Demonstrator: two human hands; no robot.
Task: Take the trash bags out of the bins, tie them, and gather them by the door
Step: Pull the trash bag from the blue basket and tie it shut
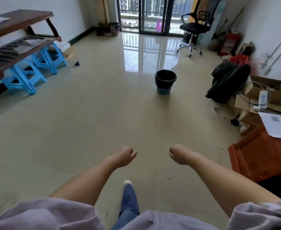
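A small blue bin [163,90] lined with a black trash bag [165,77] stands in the middle of the shiny floor, well ahead of me. A second, darker bin [114,29] stands far back by the glass balcony door [144,14]. My left hand [124,155] and my right hand [178,153] are stretched out in front of me, low in the view. Both have their fingers curled in and hold nothing. They are far short of the blue bin.
Left: an upturned wooden table [18,40] on blue plastic stools [35,67]. Right: a black office chair [194,27], a dark garment over a chair [226,80], cardboard boxes [261,95] and a red-brown cabinet [261,156] with papers. My foot [128,183] steps forward.
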